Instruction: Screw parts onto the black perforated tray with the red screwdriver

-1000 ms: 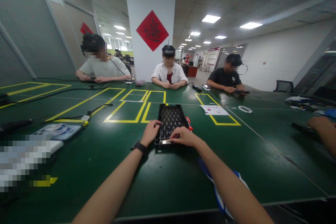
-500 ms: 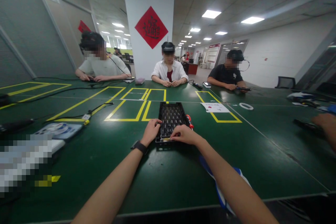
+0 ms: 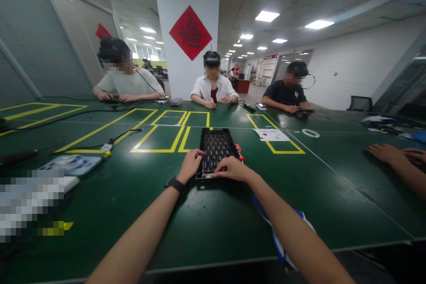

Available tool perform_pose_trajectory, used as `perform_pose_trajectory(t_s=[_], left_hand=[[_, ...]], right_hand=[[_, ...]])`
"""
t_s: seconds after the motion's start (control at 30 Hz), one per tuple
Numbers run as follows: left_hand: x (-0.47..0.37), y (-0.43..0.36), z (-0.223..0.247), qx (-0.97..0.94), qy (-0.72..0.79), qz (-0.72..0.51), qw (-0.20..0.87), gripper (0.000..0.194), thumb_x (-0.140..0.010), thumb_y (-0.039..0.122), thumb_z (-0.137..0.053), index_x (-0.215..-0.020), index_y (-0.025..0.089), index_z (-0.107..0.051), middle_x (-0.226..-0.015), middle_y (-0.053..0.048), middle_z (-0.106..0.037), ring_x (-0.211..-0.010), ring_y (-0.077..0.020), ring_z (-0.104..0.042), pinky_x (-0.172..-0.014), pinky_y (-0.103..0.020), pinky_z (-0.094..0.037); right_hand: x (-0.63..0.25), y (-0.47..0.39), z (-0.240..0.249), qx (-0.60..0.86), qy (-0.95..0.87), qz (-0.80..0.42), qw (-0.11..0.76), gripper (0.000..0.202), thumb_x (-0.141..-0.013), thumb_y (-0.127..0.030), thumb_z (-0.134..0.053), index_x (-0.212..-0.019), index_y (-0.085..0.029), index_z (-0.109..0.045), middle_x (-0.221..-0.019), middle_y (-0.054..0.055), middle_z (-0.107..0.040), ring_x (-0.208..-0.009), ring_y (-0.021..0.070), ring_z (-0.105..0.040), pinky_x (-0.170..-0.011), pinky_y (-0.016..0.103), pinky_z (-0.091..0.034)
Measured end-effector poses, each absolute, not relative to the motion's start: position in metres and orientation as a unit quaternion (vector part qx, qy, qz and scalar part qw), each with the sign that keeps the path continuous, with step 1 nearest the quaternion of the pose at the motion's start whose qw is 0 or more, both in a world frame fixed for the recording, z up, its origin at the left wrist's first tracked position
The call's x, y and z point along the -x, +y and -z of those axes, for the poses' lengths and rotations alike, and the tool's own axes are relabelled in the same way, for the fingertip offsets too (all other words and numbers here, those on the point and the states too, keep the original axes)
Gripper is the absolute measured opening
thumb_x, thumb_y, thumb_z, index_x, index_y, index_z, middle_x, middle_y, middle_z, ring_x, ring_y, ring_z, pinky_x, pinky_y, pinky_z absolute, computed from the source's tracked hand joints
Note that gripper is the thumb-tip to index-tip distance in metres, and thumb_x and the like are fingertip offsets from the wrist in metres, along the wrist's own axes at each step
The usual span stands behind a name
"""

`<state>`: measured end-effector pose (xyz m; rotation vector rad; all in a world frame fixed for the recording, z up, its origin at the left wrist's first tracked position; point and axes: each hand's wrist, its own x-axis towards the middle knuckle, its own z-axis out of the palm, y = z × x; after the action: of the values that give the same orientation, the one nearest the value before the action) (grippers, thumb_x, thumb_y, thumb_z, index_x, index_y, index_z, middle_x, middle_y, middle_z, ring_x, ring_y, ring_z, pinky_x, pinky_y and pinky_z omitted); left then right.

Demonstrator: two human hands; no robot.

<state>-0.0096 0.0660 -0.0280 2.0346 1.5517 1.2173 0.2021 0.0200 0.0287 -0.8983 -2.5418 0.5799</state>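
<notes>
In front of me on the green table lies an open black tray-like case (image 3: pixel 218 148) with rows of dark cells inside. My left hand (image 3: pixel 190 164), with a dark band on its wrist, holds the left side of the case near its front corner. My right hand (image 3: pixel 232 169) is in a pinch over the near right end, thumb and fingers pressed together. A small yellowish-white piece (image 3: pixel 209 175) shows at the near end beside these fingertips. Whether the fingers grip it, I cannot tell. A red-handled tool (image 3: pixel 239 153) lies against the right side of the case.
A blue and white cloth-like item (image 3: pixel 279 239) lies under my right forearm. Beyond the case are yellow tape outlines, a paper sheet (image 3: pixel 271 135) and a white ring (image 3: pixel 310 133). Several people sit around the table; a co-worker's hands (image 3: pixel 388 153) rest at right.
My hands stay at nearly the same spots on the case. At right, the co-worker's hand has moved further in over the table. The person opposite has parted their hands.
</notes>
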Motion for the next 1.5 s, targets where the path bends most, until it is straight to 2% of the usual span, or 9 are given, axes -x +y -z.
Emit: perform_pose_trajectory(t_s=[0.27, 0.67, 1.5], left_hand=[[0.0091, 0.0652, 0.0273, -0.714, 0.543, -0.418, 0.146, 0.021, -0.075, 0.019, -0.04, -0.083, 0.018, -0.06, -0.091, -0.004, -0.057, -0.091, -0.0175, -0.05, -0.087, -0.032, -0.038], [0.0092, 0.0668, 0.0282, -0.708, 0.549, -0.416, 0.158, 0.021, -0.075, 0.018, -0.041, -0.083, 0.018, -0.06, -0.092, -0.004, -0.056, -0.092, -0.0172, -0.049, -0.089, -0.032, -0.038], [0.0091, 0.0671, 0.03, -0.715, 0.54, -0.421, 0.145, 0.021, -0.075, 0.018, -0.041, -0.083, 0.019, -0.06, -0.091, -0.004, -0.057, -0.092, -0.0173, -0.049, -0.089, -0.032, -0.038]], right_hand=[[-0.1998, 0.0232, -0.0222, 0.341, -0.88, -0.254, 0.212, 0.03, -0.069, -0.037, -0.063, -0.09, -0.016, -0.069, -0.077, 0.004, -0.066, -0.063, 0.0099, -0.054, -0.058, 0.02, -0.039], [-0.1979, 0.0195, -0.0248, 0.313, -0.916, -0.147, 0.204, 0.02, -0.076, -0.032, -0.058, -0.084, -0.018, -0.07, -0.075, 0.004, -0.064, -0.067, 0.01, -0.052, -0.063, 0.02, -0.036], [-0.1989, 0.0168, -0.026, 0.333, -0.893, -0.204, 0.223, 0.021, -0.073, -0.033, -0.06, -0.082, -0.017, -0.069, -0.07, 0.001, -0.063, -0.06, 0.0081, -0.05, -0.057, 0.019, -0.035]])
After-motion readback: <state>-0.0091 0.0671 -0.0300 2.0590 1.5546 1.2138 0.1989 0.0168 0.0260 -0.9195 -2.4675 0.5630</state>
